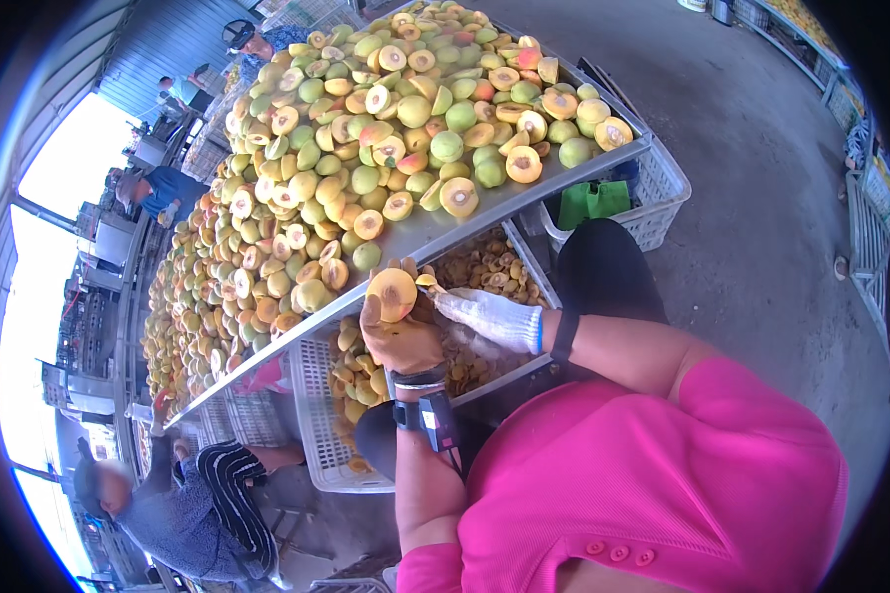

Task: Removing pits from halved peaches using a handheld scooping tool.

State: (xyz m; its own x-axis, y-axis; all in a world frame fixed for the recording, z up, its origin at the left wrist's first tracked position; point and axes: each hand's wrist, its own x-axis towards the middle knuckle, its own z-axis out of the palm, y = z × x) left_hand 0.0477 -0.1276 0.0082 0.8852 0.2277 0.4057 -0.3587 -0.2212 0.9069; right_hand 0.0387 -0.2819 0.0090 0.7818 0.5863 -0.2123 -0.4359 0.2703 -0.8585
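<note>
My left hand (408,337), in a tan glove, grips a peach half (392,295) with its cut face up and a brownish hollow at its middle. My right hand (489,317), in a white knitted glove, is closed around a small hand tool (432,289), mostly hidden by the fingers. A scrap of yellow flesh (425,280) shows at the tool's tip, beside the peach half. Both hands are just off the rim of a metal table (445,231) heaped with halved peaches (341,178), some with stones in them. Beneath them sits a bin of peach scraps and stones (482,267).
A white plastic crate (315,437) holding peach halves stands left of my knees. Another crate (656,196), with a green cloth (593,204) near it, is at the table's right end. One person (185,511) sits along the table; others (167,193) work beyond the heap.
</note>
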